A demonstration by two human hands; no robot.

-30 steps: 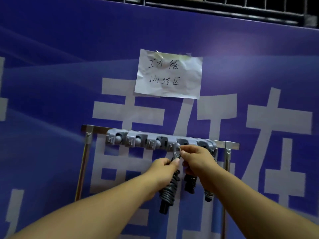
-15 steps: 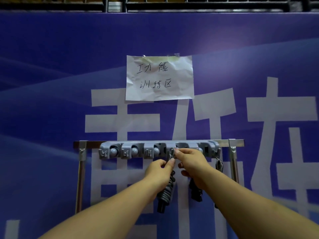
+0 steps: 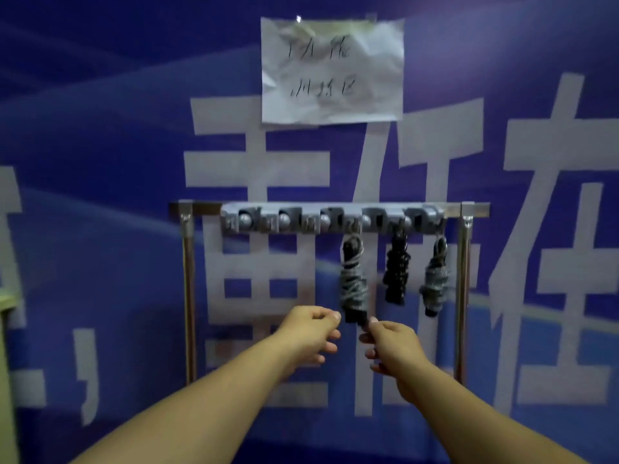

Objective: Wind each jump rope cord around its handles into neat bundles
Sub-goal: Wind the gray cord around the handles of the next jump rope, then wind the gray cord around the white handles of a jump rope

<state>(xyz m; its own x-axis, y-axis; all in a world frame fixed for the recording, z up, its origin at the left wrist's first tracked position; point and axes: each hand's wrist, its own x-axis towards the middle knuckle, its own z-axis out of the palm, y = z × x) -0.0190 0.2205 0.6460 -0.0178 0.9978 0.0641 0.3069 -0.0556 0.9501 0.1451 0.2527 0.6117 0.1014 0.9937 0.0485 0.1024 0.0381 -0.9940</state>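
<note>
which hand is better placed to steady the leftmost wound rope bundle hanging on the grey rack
Right. The right hand has its fingertips at the black bottom end of the leftmost grey-corded rope bundle, seemingly touching it. The left hand sits just left of it, loosely curled, holding nothing. The frame is blurred, so contact is uncertain.

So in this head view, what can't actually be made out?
- Handwriting on the paper note: motion blur, unreadable.
- How each wound rope bundle hooks onto the grey rack: too small and blurred.
- Whether the right hand touches that bundle's lower end: its fingertips overlap it, contact unclear.
- Left hand: fingers loosely curled, apparently empty; palm side hidden.
- Banner lettering: cut off by the frame edges.
</note>
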